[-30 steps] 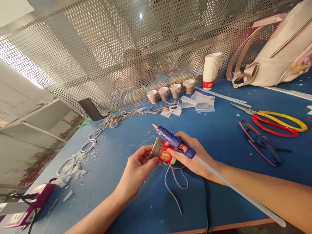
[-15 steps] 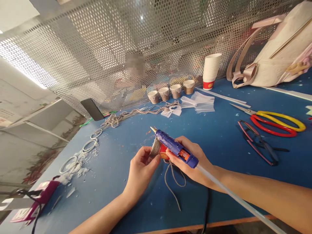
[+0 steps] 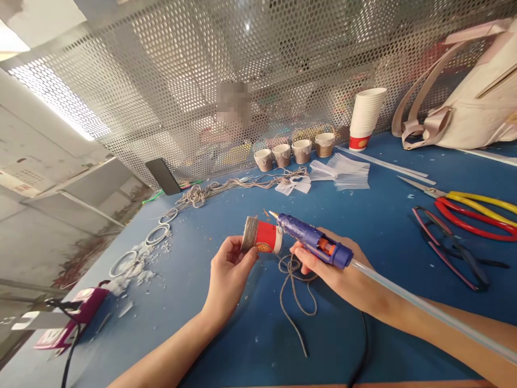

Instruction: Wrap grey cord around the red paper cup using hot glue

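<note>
My left hand (image 3: 228,272) holds a small red paper cup (image 3: 264,237) on its side, its bottom end wrapped in grey twine. The loose twine end (image 3: 297,291) trails down onto the blue table (image 3: 194,302). My right hand (image 3: 343,272) grips a blue hot glue gun (image 3: 313,242) with a long clear glue stick (image 3: 424,312) out the back. The gun's metal tip touches or nearly touches the cup's rim end.
Red and yellow scissors (image 3: 472,207) and dark snips (image 3: 448,245) lie at right. A stack of paper cups (image 3: 365,116), several twine-wrapped cups (image 3: 293,151), white paper strips (image 3: 343,172), a beige bag (image 3: 468,108), twine bundle (image 3: 218,188), white rings (image 3: 155,234) and a phone (image 3: 162,176) sit by the mesh wall.
My right hand has shifted the glue gun from above the cup to its right, tip at the cup's rim end. The cup is now fully visible in my left hand.
</note>
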A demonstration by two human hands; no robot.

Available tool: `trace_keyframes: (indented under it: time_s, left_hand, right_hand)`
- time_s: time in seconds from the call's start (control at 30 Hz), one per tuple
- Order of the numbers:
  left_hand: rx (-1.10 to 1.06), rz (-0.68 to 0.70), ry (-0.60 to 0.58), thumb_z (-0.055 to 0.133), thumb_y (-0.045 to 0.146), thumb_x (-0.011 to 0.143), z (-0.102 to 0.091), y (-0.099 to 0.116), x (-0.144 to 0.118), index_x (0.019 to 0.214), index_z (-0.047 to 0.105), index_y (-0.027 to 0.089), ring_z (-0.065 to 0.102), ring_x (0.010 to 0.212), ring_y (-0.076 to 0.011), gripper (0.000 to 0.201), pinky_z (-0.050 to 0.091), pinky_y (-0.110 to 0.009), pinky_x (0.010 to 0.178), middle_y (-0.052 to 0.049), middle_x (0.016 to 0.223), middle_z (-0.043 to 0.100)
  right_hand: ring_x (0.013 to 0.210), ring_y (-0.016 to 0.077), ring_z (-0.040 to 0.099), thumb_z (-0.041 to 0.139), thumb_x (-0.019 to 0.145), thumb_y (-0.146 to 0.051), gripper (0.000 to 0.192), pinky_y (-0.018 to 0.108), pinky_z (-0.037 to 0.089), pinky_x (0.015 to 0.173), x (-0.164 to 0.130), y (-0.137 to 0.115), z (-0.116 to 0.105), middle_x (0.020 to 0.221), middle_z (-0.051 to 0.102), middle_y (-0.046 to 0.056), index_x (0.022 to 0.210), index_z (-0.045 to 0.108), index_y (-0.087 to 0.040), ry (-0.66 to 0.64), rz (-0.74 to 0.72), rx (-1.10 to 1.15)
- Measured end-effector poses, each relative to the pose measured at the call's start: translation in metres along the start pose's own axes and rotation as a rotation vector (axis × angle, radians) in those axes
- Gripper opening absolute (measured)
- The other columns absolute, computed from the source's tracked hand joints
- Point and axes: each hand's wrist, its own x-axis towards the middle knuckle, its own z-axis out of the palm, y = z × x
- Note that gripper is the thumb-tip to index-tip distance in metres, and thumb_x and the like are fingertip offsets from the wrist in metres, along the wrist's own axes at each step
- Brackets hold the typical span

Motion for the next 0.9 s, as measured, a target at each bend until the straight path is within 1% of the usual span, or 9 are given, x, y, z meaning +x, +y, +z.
trace_keyframes:
  time_s: [0.1, 0.2, 0.27, 0.33, 0.5, 0.6, 0.7, 0.8, 0.9]
  left_hand:
    - [0.005, -0.004, -0.002, 0.065, 0.026, 0.073, 0.001, 0.001, -0.001, 0.079, 0.060, 0.017, 0.059, 0.064, -0.0125, 0.012, 0.048, -0.025, 0.063, 0.001, 0.070, 0.065]
    - [-0.002, -0.011, -0.012, 0.065, 0.026, 0.073, 0.000, 0.001, -0.002, 0.080, 0.060, 0.017, 0.059, 0.063, -0.0118, 0.012, 0.047, -0.024, 0.063, 0.001, 0.071, 0.066]
    - [-0.012, -0.021, -0.019, 0.064, 0.026, 0.073, -0.001, 0.000, -0.002, 0.081, 0.060, 0.017, 0.058, 0.063, -0.0115, 0.013, 0.047, -0.024, 0.062, 0.002, 0.072, 0.065]
    - [-0.016, -0.030, -0.022, 0.064, 0.026, 0.073, -0.002, -0.001, -0.001, 0.082, 0.060, 0.017, 0.057, 0.062, -0.0114, 0.014, 0.046, -0.023, 0.061, 0.002, 0.071, 0.064]
    - [-0.018, -0.034, -0.025, 0.062, 0.025, 0.073, -0.003, -0.002, -0.001, 0.082, 0.061, 0.016, 0.057, 0.062, -0.0118, 0.013, 0.046, -0.024, 0.061, 0.002, 0.069, 0.064]
    - [-0.044, -0.029, -0.052, 0.060, 0.023, 0.074, -0.005, -0.002, -0.001, 0.082, 0.062, 0.016, 0.057, 0.065, -0.0127, 0.011, 0.046, -0.024, 0.062, 0.001, 0.069, 0.064]
    - [-0.082, -0.040, -0.096, 0.058, 0.026, 0.076, -0.007, -0.002, -0.002, 0.079, 0.062, 0.016, 0.056, 0.066, -0.0132, 0.011, 0.046, -0.025, 0.064, 0.000, 0.069, 0.063]
    - [-0.073, -0.055, -0.122, 0.061, 0.032, 0.077, -0.008, -0.003, -0.003, 0.076, 0.060, 0.015, 0.054, 0.064, -0.0129, 0.016, 0.044, -0.024, 0.063, 0.001, 0.067, 0.062]
    - [-0.034, -0.057, -0.144, 0.060, 0.034, 0.079, -0.009, -0.005, -0.005, 0.072, 0.059, 0.016, 0.052, 0.064, -0.0122, 0.019, 0.043, -0.023, 0.062, 0.002, 0.065, 0.060]
  right_hand:
    - [0.053, 0.0135, 0.058, 0.054, 0.085, -0.033, 0.015, 0.023, 0.045, 0.050, -0.001, 0.001, 0.001, 0.059, 0.060, -0.003, 0.076, 0.056, -0.021, -0.078, 0.009, -0.084]
    - [0.047, 0.0107, 0.047, 0.053, 0.084, -0.033, 0.021, 0.023, 0.039, 0.047, -0.002, 0.002, 0.003, 0.056, 0.053, -0.004, 0.068, 0.049, -0.021, -0.108, -0.042, -0.183]
    - [0.046, 0.0100, 0.041, 0.052, 0.085, -0.034, 0.023, 0.022, 0.036, 0.046, -0.003, 0.003, 0.004, 0.055, 0.049, -0.005, 0.066, 0.046, -0.021, -0.129, -0.044, -0.215]
    - [0.048, 0.0101, 0.041, 0.051, 0.085, -0.034, 0.023, 0.022, 0.036, 0.047, -0.002, 0.004, 0.004, 0.056, 0.048, -0.004, 0.067, 0.048, -0.021, -0.154, -0.023, -0.225]
    - [0.053, 0.0118, 0.047, 0.051, 0.085, -0.037, 0.021, 0.022, 0.038, 0.051, -0.002, 0.003, 0.004, 0.058, 0.051, -0.003, 0.073, 0.055, -0.020, -0.202, 0.053, -0.217]
    - [0.053, 0.0117, 0.046, 0.050, 0.085, -0.038, 0.022, 0.022, 0.038, 0.050, -0.002, -0.004, 0.002, 0.059, 0.051, -0.003, 0.073, 0.054, -0.020, -0.199, 0.111, -0.140]
    - [0.050, 0.0115, 0.046, 0.051, 0.084, -0.040, 0.023, 0.022, 0.038, 0.048, -0.001, -0.009, 0.000, 0.057, 0.050, -0.004, 0.072, 0.052, -0.021, -0.143, 0.137, -0.080]
    - [0.051, 0.0117, 0.047, 0.051, 0.085, -0.042, 0.025, 0.022, 0.039, 0.050, 0.000, -0.007, -0.002, 0.057, 0.049, -0.004, 0.072, 0.053, -0.020, -0.073, 0.152, -0.081]
    - [0.050, 0.0108, 0.043, 0.051, 0.086, -0.043, 0.027, 0.022, 0.038, 0.049, 0.000, 0.000, -0.002, 0.056, 0.048, -0.005, 0.074, 0.054, -0.020, -0.075, 0.180, -0.076]
